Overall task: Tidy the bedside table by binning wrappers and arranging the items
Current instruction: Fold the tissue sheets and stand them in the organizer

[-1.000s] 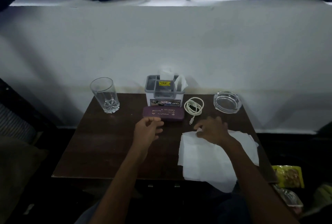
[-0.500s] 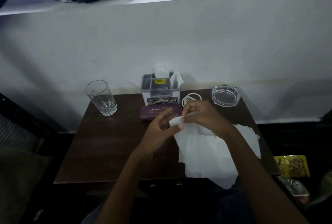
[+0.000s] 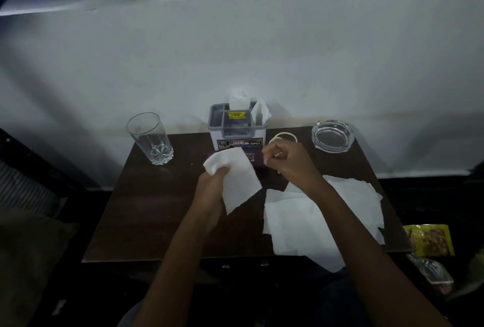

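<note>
My left hand (image 3: 213, 186) grips a folded white tissue (image 3: 237, 178) by one corner above the middle of the dark wooden bedside table (image 3: 157, 208). Just to its right my right hand (image 3: 286, 162) hovers with curled fingers, and I see nothing in them. Several loose white tissues (image 3: 301, 221) lie spread on the table's right side, partly under my right forearm. A purple case (image 3: 256, 162) is mostly hidden behind the held tissue.
At the back stand a drinking glass (image 3: 149, 140), a grey organiser (image 3: 237, 127) with tissues in it, a coiled white cable (image 3: 284, 136) and a glass ashtray (image 3: 332, 136). A yellow wrapper (image 3: 429, 240) and a clear wrapper (image 3: 432, 270) lie below the table's right edge.
Both hands met on one tissue from the pile. My left hand now holds it alone and has carried it left, while my right hand has let go.
</note>
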Motion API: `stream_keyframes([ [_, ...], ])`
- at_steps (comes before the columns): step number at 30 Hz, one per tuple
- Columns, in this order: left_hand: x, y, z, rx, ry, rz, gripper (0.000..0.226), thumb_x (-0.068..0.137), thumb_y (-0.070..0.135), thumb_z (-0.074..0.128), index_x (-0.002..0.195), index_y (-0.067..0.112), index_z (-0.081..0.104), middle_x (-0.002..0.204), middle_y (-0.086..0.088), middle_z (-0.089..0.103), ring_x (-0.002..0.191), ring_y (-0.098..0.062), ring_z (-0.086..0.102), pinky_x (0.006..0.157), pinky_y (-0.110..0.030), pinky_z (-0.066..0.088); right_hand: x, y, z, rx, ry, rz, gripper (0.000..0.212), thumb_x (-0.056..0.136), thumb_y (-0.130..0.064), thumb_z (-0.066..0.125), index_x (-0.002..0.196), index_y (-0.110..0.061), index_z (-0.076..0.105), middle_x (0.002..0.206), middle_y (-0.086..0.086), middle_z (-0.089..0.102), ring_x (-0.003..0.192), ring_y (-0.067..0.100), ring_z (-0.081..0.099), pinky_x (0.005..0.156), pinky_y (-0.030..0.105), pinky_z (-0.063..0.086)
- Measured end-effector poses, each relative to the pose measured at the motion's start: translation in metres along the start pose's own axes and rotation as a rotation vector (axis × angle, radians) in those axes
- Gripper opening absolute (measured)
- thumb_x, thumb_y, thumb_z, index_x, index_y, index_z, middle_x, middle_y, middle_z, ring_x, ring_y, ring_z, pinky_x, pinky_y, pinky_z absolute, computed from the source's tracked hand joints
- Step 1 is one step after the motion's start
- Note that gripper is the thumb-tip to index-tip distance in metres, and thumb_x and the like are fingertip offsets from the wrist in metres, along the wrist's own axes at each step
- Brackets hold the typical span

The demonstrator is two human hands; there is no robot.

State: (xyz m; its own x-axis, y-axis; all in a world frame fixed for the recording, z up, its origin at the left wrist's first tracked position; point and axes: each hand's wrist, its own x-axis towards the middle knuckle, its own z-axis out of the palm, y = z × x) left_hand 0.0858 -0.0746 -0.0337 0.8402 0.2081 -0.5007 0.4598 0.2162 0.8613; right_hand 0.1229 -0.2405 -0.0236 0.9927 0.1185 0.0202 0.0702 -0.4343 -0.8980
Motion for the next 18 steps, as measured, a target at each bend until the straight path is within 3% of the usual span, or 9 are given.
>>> stream_keyframes([
  [3,0.0,0.004,-0.009,-0.23,-0.011,-0.095,0.04,0.094,0.026,0.05,0.131,0.012,0.048,0.125,-0.01,0.058,0.109,-0.031,0.056,0.075,-0.042,0.051,0.001,0.022,0.004,-0.3,-0.127,0.051,0.012,0.08,0.0,0.061,0.089,-0.003,0.069,0.085,0.005,0.064,0.076,0.011,0.057,0.07,0.024,0.046],
  [6,-0.004,0.01,-0.012,-0.358,-0.077,-0.175,0.033,0.093,0.024,0.05,0.124,0.011,0.05,0.111,-0.01,0.061,0.094,-0.028,0.059,0.075,-0.043,0.048,0.002,0.036,0.011,-0.491,-0.244,0.105,0.011,0.078,-0.004,0.064,0.084,-0.011,0.069,0.095,0.006,0.069,0.094,0.023,0.061,0.088,0.038,0.05],
  [10,-0.007,0.015,-0.013,-0.401,-0.102,-0.226,0.037,0.092,0.027,0.049,0.124,0.009,0.052,0.097,-0.01,0.062,0.083,-0.026,0.059,0.064,-0.039,0.047,0.001,0.038,0.016,-0.66,-0.297,0.123,0.008,0.08,-0.011,0.063,0.087,-0.014,0.066,0.103,0.004,0.066,0.109,0.025,0.049,0.093,0.042,0.044],
  [14,-0.005,0.015,-0.014,-0.394,-0.043,-0.175,0.037,0.093,0.021,0.05,0.127,0.008,0.051,0.1,-0.008,0.063,0.087,-0.025,0.06,0.068,-0.041,0.049,0.002,0.037,0.016,-0.666,-0.303,0.1,0.006,0.081,-0.012,0.062,0.081,-0.015,0.067,0.098,0.001,0.067,0.108,0.023,0.05,0.094,0.043,0.042],
  [18,0.0,0.012,-0.013,-0.207,0.091,-0.107,0.037,0.093,0.026,0.052,0.125,0.009,0.052,0.106,-0.009,0.062,0.101,-0.031,0.059,0.096,-0.049,0.046,0.002,0.019,-0.001,-0.302,-0.261,0.078,0.025,0.075,-0.001,0.065,0.061,-0.021,0.06,0.069,-0.009,0.062,0.072,0.008,0.059,0.079,0.03,0.05],
])
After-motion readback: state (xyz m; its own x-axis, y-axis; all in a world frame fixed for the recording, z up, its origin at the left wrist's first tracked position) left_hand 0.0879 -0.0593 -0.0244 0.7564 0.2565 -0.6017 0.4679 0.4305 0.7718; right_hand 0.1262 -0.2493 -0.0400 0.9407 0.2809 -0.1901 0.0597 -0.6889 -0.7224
